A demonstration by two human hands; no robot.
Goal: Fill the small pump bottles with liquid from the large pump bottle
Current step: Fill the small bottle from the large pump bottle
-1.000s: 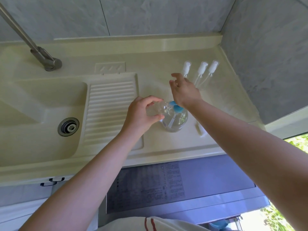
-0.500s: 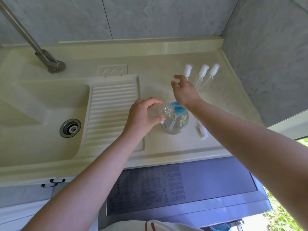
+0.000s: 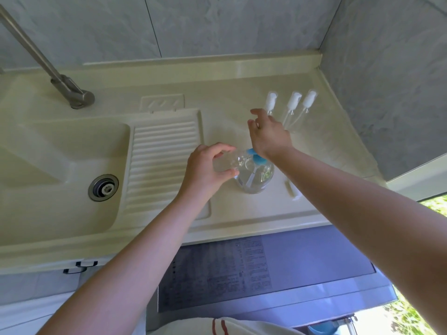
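I see my left hand (image 3: 205, 169) gripping a small clear bottle (image 3: 226, 163), tilted against the blue pump (image 3: 256, 157) of the large bottle (image 3: 255, 176) on the counter (image 3: 225, 131). My right hand (image 3: 269, 134), fingers loosely spread, rests over the pump. Three small bottles (image 3: 291, 105) stand behind.

Clear glossy plastic large pump bottle (image 3: 256, 180); brushed-metal faucet (image 3: 72, 93)

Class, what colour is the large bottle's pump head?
Blue pump head, on the clear large bottle; head view.
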